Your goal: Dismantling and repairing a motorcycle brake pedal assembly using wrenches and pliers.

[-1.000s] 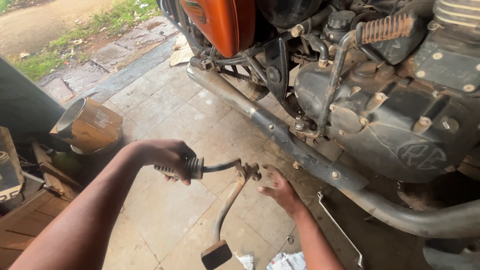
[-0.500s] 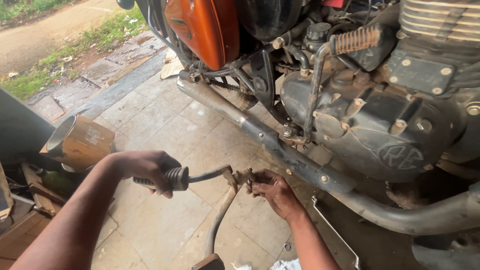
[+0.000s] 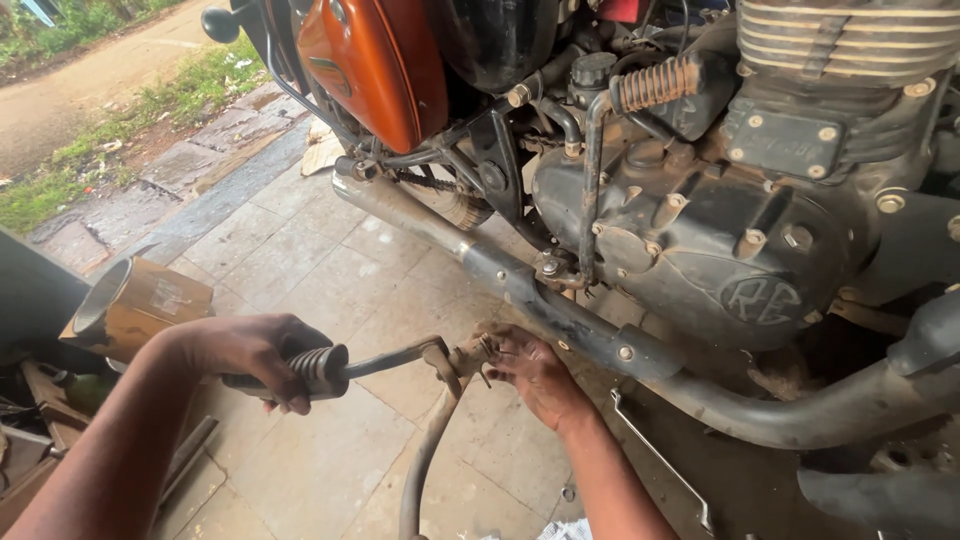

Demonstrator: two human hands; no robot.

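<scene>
Left hand (image 3: 262,357) closed on lever (image 3: 385,362) grip, right hand (image 3: 530,372) pinching pivot bolt (image 3: 478,350) just right of it: best kept level, bolt turned straight.

I see a raised round emblem (image 3: 762,298) cast into the black metal engine cover (image 3: 700,240), low on its right side, same dark colour.
</scene>
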